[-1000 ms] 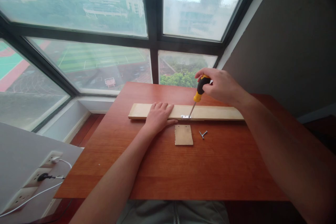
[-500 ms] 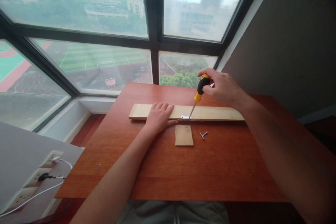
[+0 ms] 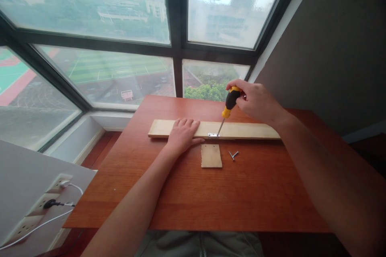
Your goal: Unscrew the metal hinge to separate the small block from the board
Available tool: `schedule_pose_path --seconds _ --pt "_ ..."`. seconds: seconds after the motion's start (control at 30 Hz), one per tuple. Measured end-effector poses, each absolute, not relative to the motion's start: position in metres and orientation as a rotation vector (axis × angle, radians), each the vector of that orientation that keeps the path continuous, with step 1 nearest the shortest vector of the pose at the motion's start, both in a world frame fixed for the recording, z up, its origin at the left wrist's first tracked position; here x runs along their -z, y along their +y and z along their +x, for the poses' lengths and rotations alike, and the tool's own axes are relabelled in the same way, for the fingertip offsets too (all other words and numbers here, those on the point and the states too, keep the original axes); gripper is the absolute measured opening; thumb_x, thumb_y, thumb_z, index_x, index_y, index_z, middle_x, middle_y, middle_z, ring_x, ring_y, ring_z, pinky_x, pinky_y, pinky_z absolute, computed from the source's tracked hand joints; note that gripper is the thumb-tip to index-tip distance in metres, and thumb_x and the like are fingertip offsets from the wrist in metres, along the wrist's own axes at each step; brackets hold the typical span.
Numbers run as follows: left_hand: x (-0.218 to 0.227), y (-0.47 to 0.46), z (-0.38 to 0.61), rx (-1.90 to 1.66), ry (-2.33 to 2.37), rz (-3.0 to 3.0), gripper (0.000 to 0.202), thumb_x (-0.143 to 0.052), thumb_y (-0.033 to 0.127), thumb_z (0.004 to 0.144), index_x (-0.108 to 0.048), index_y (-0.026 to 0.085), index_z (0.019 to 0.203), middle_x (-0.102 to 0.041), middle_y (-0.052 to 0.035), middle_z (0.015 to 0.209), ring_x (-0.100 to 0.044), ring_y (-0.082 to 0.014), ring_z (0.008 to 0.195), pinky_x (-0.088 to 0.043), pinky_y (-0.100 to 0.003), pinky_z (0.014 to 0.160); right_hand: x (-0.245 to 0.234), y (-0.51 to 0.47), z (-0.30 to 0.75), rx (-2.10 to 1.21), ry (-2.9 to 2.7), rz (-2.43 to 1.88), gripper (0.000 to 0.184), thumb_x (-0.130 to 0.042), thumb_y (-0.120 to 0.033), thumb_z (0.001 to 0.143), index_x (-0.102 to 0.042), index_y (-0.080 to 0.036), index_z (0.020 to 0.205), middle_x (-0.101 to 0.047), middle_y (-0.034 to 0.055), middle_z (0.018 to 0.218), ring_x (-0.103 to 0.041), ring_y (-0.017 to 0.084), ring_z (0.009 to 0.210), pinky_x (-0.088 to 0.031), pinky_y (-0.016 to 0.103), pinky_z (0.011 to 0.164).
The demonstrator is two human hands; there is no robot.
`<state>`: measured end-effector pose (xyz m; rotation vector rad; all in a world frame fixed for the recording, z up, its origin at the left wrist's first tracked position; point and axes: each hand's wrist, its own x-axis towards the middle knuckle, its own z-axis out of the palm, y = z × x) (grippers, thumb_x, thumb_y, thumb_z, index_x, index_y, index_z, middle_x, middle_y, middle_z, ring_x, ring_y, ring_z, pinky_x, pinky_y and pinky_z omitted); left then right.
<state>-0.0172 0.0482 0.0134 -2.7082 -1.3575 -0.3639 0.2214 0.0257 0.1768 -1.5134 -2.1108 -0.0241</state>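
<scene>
A long pale wooden board (image 3: 250, 129) lies across the table. My left hand (image 3: 183, 133) rests flat on its left part, fingers stretched over the top and thumb along the near edge. Fixed at that near edge, right of the thumb, is a small silver metal hinge or bracket (image 3: 212, 134). My right hand (image 3: 255, 99) grips the yellow and black handle of a screwdriver (image 3: 231, 99) from above. The shaft leans, and its tip meets the right end of the metal piece; any screw under it is too small to make out.
On the reddish-brown table (image 3: 187, 200), a small thin wooden piece (image 3: 211, 156) with two holes lies in front of the board. Loose screws (image 3: 233, 155) sit to its right. Windows (image 3: 120, 76) rise behind; wall sockets with cables (image 3: 50, 203) are at the left.
The screwdriver handle and my right fingers have shifted very slightly, with the tip still at the metal piece. My left hand and the board stay in place.
</scene>
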Motion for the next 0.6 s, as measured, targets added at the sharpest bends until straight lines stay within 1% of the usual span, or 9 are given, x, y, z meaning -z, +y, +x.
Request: schedule_pose_path --seconds 0.13,0.3,0.4,0.5,0.6 --pt "-0.0133 0.0483 -0.0176 0.374 -1.363 -2.719 0.07 -0.055 0.07 0.083 -0.051 0.023 0.135 -0.059 -0.0133 0.127 -0.051 -0.0311 0.118 -0.032 -0.042 0.102 -0.1763 0.0264 0.2238 0.023 -2.111 -1.494 0.041 -0.047 -0.01 0.075 -0.067 -0.027 0.106 -0.064 0.0012 0.075 -0.052 0.017 0.059 -0.039 0.031 0.058" --pt "-0.0144 0.0478 -0.0172 0.366 -1.37 -2.719 0.068 -0.055 0.069 0.084 -0.051 0.023 0.135 -0.06 -0.013 0.126 -0.051 -0.0311 0.118 -0.032 -0.043 0.102 -0.1735 0.0258 0.2233 0.055 -2.081 -1.519 0.039 -0.046 -0.011 0.073 -0.066 -0.026 0.103 -0.064 0.0022 0.075 -0.051 0.017 0.059 -0.039 0.032 0.058" --pt "-0.0151 0.0476 -0.0168 0.365 -1.367 -2.716 0.069 -0.055 0.069 0.084 -0.052 0.023 0.134 -0.06 -0.0132 0.126 -0.051 -0.0309 0.117 -0.033 -0.042 0.102 -0.1728 0.0242 0.2211 0.066 -2.068 -1.566 0.04 -0.046 -0.011 0.072 -0.065 -0.025 0.105 -0.063 0.0027 0.075 -0.051 0.018 0.059 -0.038 0.032 0.058" --pt "-0.0146 0.0477 -0.0168 0.375 -1.368 -2.718 0.069 -0.057 0.068 0.083 -0.051 0.022 0.134 -0.059 -0.0135 0.127 -0.051 -0.0311 0.118 -0.032 -0.043 0.103 -0.1723 0.0229 0.2189 0.051 -2.065 -1.595 0.04 -0.048 -0.014 0.073 -0.062 -0.024 0.109 -0.062 0.0033 0.077 -0.052 0.018 0.061 -0.039 0.032 0.058" --pt "-0.0136 0.0478 -0.017 0.387 -1.374 -2.719 0.068 -0.058 0.068 0.083 -0.051 0.024 0.135 -0.059 -0.0131 0.128 -0.05 -0.0314 0.119 -0.032 -0.044 0.104 -0.1705 0.0229 0.2176 0.039 -2.064 -1.595 0.035 -0.05 -0.021 0.078 -0.061 -0.023 0.111 -0.062 0.0036 0.08 -0.054 0.019 0.064 -0.04 0.032 0.059"
